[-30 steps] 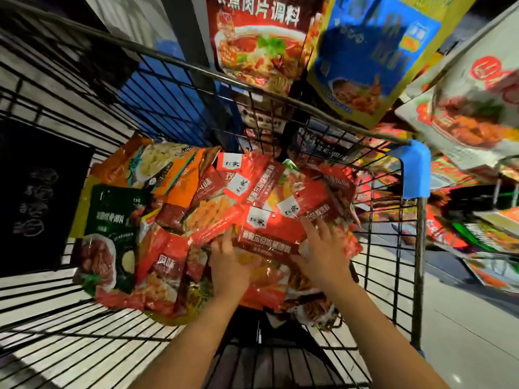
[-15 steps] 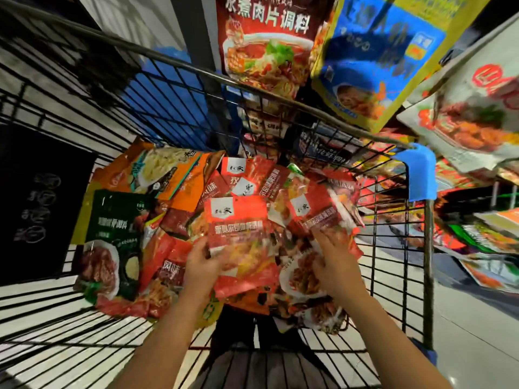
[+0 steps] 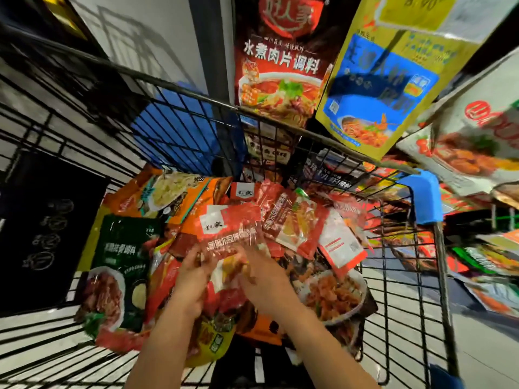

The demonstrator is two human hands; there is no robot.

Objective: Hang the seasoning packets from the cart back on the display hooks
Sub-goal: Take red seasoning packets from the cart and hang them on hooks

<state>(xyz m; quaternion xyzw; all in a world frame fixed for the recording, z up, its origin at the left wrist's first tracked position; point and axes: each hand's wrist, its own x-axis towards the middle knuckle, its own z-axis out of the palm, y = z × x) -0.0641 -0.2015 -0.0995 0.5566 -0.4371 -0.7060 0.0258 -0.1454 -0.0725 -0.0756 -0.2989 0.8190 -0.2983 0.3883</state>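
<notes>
Both hands have closed in on one red seasoning packet (image 3: 230, 228) above the pile in the cart (image 3: 398, 276). The left hand (image 3: 191, 279), which held it alone before, pinches its lower edge; the right hand (image 3: 266, 279) now curls on it too.

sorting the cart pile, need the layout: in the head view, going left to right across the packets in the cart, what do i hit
green packet → left hand → red packet held in both hands → right hand → packet lying back side up with a barcode → blue corner guard on the cart rim
</notes>
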